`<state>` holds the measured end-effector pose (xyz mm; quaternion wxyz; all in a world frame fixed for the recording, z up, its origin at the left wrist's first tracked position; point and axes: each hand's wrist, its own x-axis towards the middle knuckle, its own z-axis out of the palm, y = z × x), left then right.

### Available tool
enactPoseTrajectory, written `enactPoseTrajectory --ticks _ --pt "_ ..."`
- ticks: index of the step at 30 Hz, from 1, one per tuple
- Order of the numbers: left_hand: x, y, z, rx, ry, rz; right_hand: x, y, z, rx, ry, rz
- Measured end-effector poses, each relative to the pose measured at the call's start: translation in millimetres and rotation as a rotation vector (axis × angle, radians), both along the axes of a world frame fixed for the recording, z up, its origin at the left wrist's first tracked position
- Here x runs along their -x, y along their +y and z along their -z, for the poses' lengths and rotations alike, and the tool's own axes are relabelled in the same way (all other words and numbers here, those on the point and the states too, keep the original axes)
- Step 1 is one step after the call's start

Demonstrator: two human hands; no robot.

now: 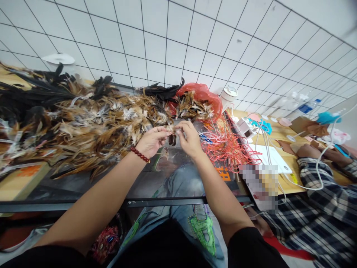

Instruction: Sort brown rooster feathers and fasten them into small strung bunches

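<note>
Over the dark glass tabletop (pixel 111 186), my left hand (pixel 153 142) and my right hand (pixel 189 138) meet fingertip to fingertip. Both are closed in a pinch on a small feather bunch (pixel 172 140), whose dark brown tips hang down between them. A bracelet of dark red beads (pixel 140 154) circles my left wrist. Close to my left hand lies a large heap of brown, tan and white feathers (pixel 97 126). Just beyond my right hand, more feathers (pixel 192 106) rest against a red plastic bag (pixel 205 95). Exactly how the fingers grip the quills is too small to see.
Tangled red and white cords (pixel 227 143) lie right of my right hand. Past them are a white board (pixel 269 159), cables and a lidded white container (pixel 229 96). A person in a plaid garment (pixel 320 216) sits at the right. Long black feathers (pixel 33 93) spread at far left.
</note>
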<state>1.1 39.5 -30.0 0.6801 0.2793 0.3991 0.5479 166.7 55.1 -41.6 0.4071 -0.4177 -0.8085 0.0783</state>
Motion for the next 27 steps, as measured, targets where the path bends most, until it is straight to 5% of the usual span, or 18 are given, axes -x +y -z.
enactPoseTrajectory --ticks 4,11,20,27 --pt "-4.8 -2.7 3.4 -0.154 0.140 -0.054 1.4 4.1 4.3 0.011 0.029 -0.170" --pt "-8.4 -2.5 5.4 -0.354 0.369 -0.232 8.0 -1.9 7.8 0.105 -0.007 0.000" --pt "-6.5 -2.5 7.1 -0.419 0.483 -0.262 6.3 -3.6 2.5 0.048 -0.071 -0.020" --pt "-12.5 -6.7 1.5 -0.402 0.386 -0.345 11.9 -2.6 3.5 0.220 0.260 -0.097"
